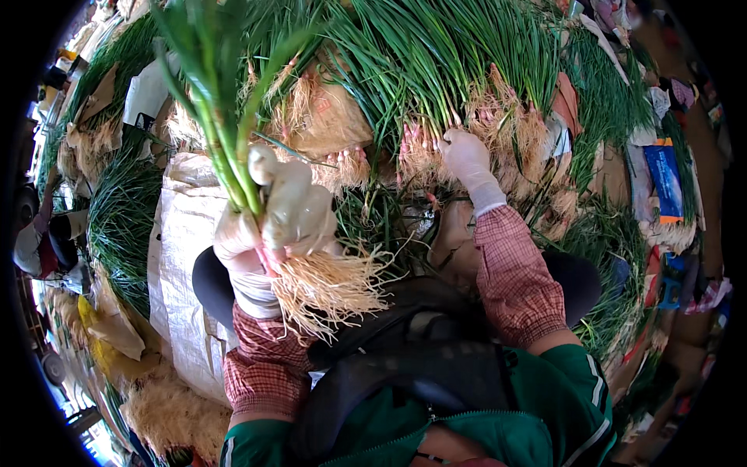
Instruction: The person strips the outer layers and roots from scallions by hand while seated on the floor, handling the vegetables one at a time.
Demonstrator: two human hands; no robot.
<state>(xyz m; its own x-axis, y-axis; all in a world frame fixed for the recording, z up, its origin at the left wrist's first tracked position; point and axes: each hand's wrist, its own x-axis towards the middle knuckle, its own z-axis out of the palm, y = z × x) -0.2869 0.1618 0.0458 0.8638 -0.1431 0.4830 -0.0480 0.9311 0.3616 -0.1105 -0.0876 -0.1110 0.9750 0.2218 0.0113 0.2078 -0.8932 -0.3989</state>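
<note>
My gloved left hand (294, 204) is wrapped round a small bunch of scallions (331, 289). Their green leaves point up and away, and a thick tangle of pale roots hangs out below my fist. Farther off and to the right, my gloved right hand (468, 162) reaches into a large heap of scallions (436, 58). Its fingertips are closed at the pinkish stem bases along the heap's near edge; how many stems they hold is hidden. Both forearms wear red checked sleeve covers.
A white woven sack (189, 257) lies to my left. A tan sack (331, 121) shows among the heaped scallions. More scallions (120, 226) lie at the left, and others line the right. A blue packet (664, 180) rests at the far right. Dried roots (175, 409) pile up at lower left.
</note>
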